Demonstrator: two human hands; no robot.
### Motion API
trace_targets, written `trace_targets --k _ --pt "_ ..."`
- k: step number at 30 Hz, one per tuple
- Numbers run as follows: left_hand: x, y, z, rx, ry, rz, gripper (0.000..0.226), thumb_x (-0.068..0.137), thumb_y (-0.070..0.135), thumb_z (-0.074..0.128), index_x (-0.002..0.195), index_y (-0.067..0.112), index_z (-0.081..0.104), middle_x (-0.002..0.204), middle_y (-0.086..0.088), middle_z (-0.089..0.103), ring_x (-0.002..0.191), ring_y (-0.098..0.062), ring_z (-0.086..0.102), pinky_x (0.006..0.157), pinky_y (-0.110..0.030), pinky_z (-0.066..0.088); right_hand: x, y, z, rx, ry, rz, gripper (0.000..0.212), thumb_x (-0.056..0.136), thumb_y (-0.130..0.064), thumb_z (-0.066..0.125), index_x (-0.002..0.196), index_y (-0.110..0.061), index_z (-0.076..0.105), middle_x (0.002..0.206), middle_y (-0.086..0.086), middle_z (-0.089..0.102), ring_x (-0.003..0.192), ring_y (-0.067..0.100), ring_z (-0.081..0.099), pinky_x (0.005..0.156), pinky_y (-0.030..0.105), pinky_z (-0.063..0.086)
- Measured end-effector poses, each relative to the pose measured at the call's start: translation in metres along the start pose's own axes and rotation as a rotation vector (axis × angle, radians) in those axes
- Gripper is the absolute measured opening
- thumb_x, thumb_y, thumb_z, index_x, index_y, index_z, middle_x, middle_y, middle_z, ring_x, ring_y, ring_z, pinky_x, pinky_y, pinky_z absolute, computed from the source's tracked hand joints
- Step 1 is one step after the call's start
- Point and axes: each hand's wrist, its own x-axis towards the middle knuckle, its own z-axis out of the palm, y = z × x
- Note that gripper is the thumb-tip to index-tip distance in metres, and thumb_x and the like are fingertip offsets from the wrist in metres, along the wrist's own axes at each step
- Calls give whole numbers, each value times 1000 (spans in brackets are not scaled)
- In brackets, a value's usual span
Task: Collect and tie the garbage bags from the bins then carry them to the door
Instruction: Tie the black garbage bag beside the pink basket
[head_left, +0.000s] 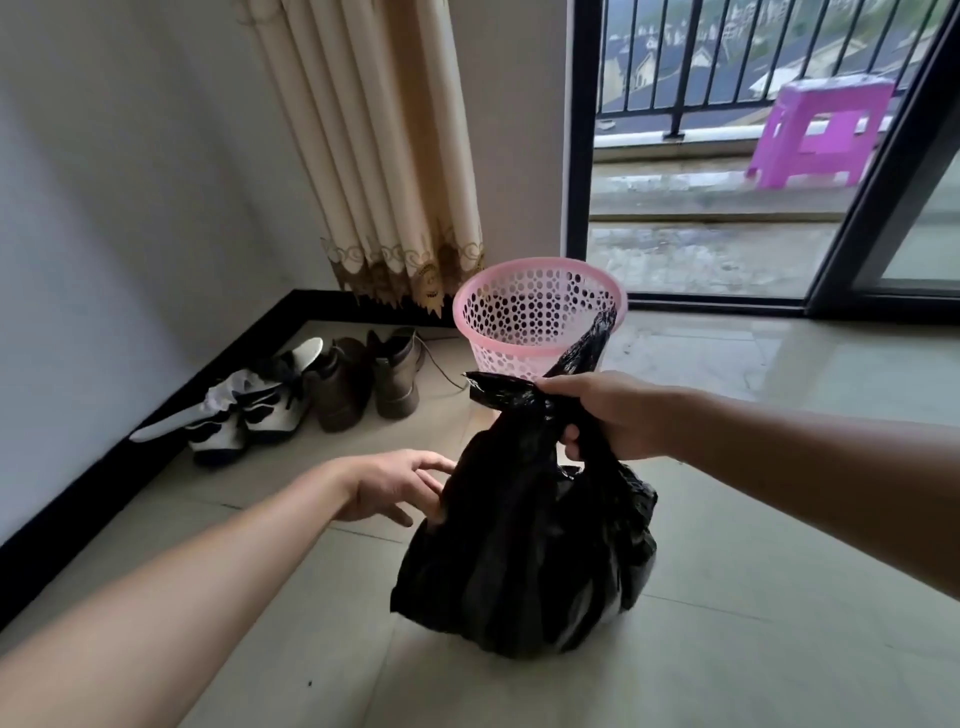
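Black, thin plastic formed the garbage bag, which was seen resting on the pale tiled floor in the near middle of the scene, just in front of a pink perforated plastic bin that appeared empty. The bag's gathered neck was clamped in the right hand, with two twisted ends left sticking out above the fist. The left hand was held with fingers apart, touching the bag's left flank and gripping nothing. The film was judged soft, crinkly and somewhat slippery, the load fairly light but bulky. The twisted neck, just below the ends, was judged the best hold for carrying, since the thin sides could tear if pinched.
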Motion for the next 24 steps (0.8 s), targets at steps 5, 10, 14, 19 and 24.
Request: trace_targets --k 5,10,14,19,24 --pt "12 18 55 11 34 147 69 55 24 90 116 33 58 114 5 67 106 -14 64 80 -30 55 1 -7 0 82 -29 13 33 95 -40 53 94 -8 52 51 4 49 45 17 46 46 25 43" --pt "23 26 67 23 283 343 26 66 30 81 86 16 70 84 2 74 82 -14 70 81 -33 55 4 -17 -4 77 57 -68 35 85 -44 66 90 -11 56 65 4 58 50 16 50 42 24 41" --pt "14 41 58 -174 468 424 25 70 -3 60 54 17 63 54 7 59 52 -12 56 51 -23 46 6 -26 -20 102 235 -128 18 92 -26 59 81 -12 52 58 3 56 41 13 45 35 20 32" --pt "-5 75 44 -526 407 528 41 75 -21 43 52 10 56 45 -2 54 37 -11 50 39 -17 42 14 -27 -48 182 182 -103 13 95 -16 50 83 -15 45 60 1 43 38 8 40 31 18 28" --pt "-14 81 43 -597 47 449 21 85 24 55 93 7 64 75 -10 65 62 -20 61 57 -28 51 16 -30 -49 288 33 -134 17 96 -19 50 81 -16 44 60 -2 40 41 7 36 33 17 26"
